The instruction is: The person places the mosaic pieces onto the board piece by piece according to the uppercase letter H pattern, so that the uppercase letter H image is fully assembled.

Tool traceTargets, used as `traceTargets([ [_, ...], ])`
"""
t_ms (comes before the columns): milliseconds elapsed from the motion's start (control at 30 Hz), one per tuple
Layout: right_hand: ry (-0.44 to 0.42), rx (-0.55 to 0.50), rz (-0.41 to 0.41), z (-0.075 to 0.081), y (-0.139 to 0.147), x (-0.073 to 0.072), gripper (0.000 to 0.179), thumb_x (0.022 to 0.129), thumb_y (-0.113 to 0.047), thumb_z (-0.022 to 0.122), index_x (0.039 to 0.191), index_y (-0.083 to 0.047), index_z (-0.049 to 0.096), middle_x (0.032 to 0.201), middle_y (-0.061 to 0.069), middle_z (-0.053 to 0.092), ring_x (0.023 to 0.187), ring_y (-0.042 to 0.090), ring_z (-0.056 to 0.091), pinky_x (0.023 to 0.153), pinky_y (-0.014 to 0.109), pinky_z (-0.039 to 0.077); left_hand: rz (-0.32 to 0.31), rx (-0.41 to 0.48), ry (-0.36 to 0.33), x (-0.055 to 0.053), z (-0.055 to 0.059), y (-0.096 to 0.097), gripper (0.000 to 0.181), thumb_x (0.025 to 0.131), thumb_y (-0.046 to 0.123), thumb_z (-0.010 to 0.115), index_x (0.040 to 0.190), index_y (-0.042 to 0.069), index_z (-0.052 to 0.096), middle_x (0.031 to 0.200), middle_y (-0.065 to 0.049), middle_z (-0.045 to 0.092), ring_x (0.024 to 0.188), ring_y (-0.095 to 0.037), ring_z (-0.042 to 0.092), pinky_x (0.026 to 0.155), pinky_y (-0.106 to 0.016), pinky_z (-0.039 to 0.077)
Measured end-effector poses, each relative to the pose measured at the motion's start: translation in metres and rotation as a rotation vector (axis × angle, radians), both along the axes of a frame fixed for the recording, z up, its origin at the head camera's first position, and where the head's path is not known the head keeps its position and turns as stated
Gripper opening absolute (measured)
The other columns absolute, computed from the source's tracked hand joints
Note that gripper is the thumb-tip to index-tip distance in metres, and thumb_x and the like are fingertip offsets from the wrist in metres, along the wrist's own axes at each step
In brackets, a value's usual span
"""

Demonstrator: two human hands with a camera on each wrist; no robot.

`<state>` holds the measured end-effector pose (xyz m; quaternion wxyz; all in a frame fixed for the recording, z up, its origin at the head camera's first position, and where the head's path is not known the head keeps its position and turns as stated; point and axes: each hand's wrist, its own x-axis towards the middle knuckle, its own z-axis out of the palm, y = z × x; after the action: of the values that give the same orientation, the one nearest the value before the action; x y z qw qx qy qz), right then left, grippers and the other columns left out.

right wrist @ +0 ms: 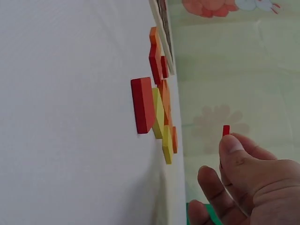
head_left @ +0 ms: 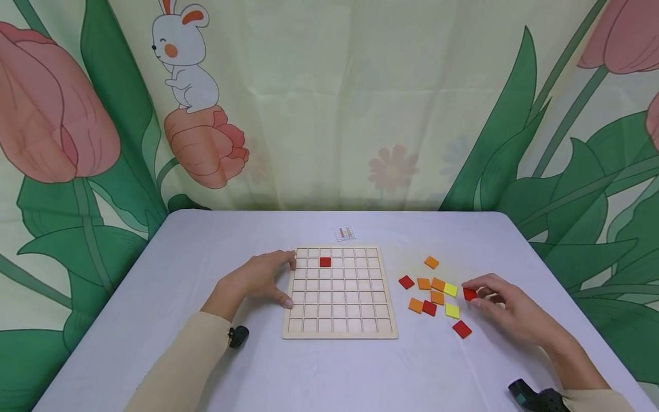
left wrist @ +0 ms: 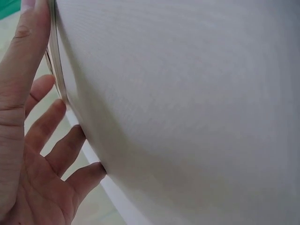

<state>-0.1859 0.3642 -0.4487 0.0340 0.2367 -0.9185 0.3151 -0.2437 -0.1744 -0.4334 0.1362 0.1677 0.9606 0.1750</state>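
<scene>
Well, a printed curtain (head_left: 319, 114) hangs behind the wooden board (head_left: 340, 336), with a white rabbit (head_left: 180, 48) and big pink tulips (head_left: 56, 109) on it. Under the board is a white table (head_left: 437, 372), flat enough for small bits to lie on. The board has rows of little squares. At its left edge, the person's left grip (head_left: 259, 280) is spread wide, thumb and fingers touching the side but not wrapped round anything, maybe so the board won't slide. Right of the board, the right grip (head_left: 507, 306) is closed in a pinch on a red tile (right wrist: 226, 130), up off the table; the top pokes out past the fingertips. Just behind the board lies a small grid card (head_left: 345, 233), perhaps to be easy to see. Between board and right grip lie five orange tiles (head_left: 431, 262), three loose red tiles (head_left: 462, 329) and two yellow tiles (head_left: 452, 311), mostly near each other, likely for easy reach. One red square (head_left: 325, 262) sits on the board, near its far left corner.
</scene>
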Motion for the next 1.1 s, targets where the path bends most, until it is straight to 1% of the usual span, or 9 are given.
traceTargets([
  [100, 0.036, -0.025, -0.008, 0.001, -0.005, -0.004, 0.039, 0.093, -0.004, 0.074, 0.130, -0.015, 0.065, 0.122, -0.001, 0.064, 0.101, 0.001, 0.058, 0.082, 0.016, 0.053, -0.005, -0.003, 0.004, 0.001, 0.001, -0.001, 0.080, 0.054, 0.053, 0.098, 0.116, 0.031, 0.053, 0.159, 0.001, 0.046, 0.139, -0.024, 0.049, 0.112, -0.047, 0.043],
  [233, 0.034, -0.077, 0.002, 0.003, -0.013, -0.008, 0.038, 0.095, -0.003, 0.072, 0.131, -0.009, 0.064, 0.123, 0.002, 0.064, 0.103, -0.002, 0.058, 0.084, 0.012, 0.052, -0.001, -0.004, 0.001, 0.002, 0.000, -0.001, 0.081, 0.053, 0.054, 0.098, 0.116, 0.030, 0.053, 0.154, 0.002, 0.049, 0.135, -0.022, 0.051, 0.110, -0.046, 0.044],
  [400, 0.017, -0.125, 0.029, 0.005, -0.025, -0.015, 0.037, 0.096, 0.000, 0.069, 0.132, -0.005, 0.062, 0.123, 0.003, 0.064, 0.104, -0.001, 0.061, 0.085, 0.011, 0.052, 0.006, -0.003, -0.002, 0.002, 0.000, 0.000, 0.081, 0.053, 0.054, 0.098, 0.116, 0.030, 0.054, 0.159, 0.001, 0.046, 0.141, -0.024, 0.048, 0.112, -0.047, 0.043],
  [567, 0.008, -0.151, 0.049, 0.008, -0.038, -0.024, 0.037, 0.096, 0.000, 0.069, 0.131, -0.006, 0.062, 0.122, 0.004, 0.064, 0.097, 0.006, 0.063, 0.083, 0.014, 0.054, -0.005, -0.003, 0.006, 0.000, -0.001, -0.002, 0.081, 0.054, 0.055, 0.098, 0.117, 0.029, 0.054, 0.162, 0.001, 0.041, 0.144, -0.025, 0.045, 0.113, -0.047, 0.042],
  [700, 0.011, -0.172, 0.073, 0.013, -0.050, -0.031, 0.036, 0.096, -0.001, 0.069, 0.131, -0.008, 0.063, 0.123, 0.007, 0.065, 0.095, 0.011, 0.064, 0.082, 0.015, 0.055, -0.013, -0.002, 0.014, 0.000, -0.001, -0.002, 0.081, 0.054, 0.055, 0.098, 0.117, 0.029, 0.054, 0.162, 0.000, 0.041, 0.144, -0.025, 0.045, 0.113, -0.047, 0.042],
  [833, -0.020, -0.190, 0.089, 0.018, -0.063, -0.036, 0.035, 0.097, -0.006, 0.069, 0.131, -0.012, 0.064, 0.124, 0.006, 0.065, 0.092, 0.018, 0.065, 0.078, 0.021, 0.057, -0.013, -0.001, 0.010, 0.000, -0.001, -0.002, 0.081, 0.054, 0.055, 0.098, 0.118, 0.029, 0.054, 0.163, 0.000, 0.041, 0.145, -0.026, 0.044, 0.114, -0.048, 0.042],
  [933, -0.048, -0.189, 0.091, 0.020, -0.071, -0.040, 0.034, 0.098, -0.010, 0.069, 0.131, -0.016, 0.064, 0.123, 0.004, 0.064, 0.091, 0.019, 0.064, 0.076, 0.026, 0.059, -0.010, -0.005, 0.008, 0.001, -0.001, -0.001, 0.081, 0.054, 0.054, 0.098, 0.118, 0.029, 0.054, 0.163, 0.000, 0.040, 0.146, -0.026, 0.044, 0.114, -0.047, 0.041],
  [1033, -0.063, -0.195, 0.096, 0.021, -0.080, -0.043, 0.033, 0.098, -0.011, 0.070, 0.130, -0.018, 0.064, 0.122, 0.003, 0.064, 0.090, 0.018, 0.063, 0.076, 0.027, 0.059, -0.004, -0.008, 0.006, 0.001, -0.001, -0.001, 0.081, 0.054, 0.053, 0.098, 0.117, 0.029, 0.054, 0.163, 0.001, 0.040, 0.146, -0.025, 0.043, 0.115, -0.047, 0.041],
  [1100, -0.076, -0.203, 0.103, 0.021, -0.085, -0.046, 0.032, 0.099, -0.012, 0.069, 0.130, -0.018, 0.065, 0.122, 0.004, 0.064, 0.090, 0.020, 0.063, 0.076, 0.028, 0.059, 0.002, -0.005, 0.005, 0.001, -0.001, -0.001, 0.081, 0.054, 0.053, 0.098, 0.117, 0.029, 0.054, 0.163, 0.001, 0.040, 0.147, -0.025, 0.043, 0.115, -0.047, 0.041],
])
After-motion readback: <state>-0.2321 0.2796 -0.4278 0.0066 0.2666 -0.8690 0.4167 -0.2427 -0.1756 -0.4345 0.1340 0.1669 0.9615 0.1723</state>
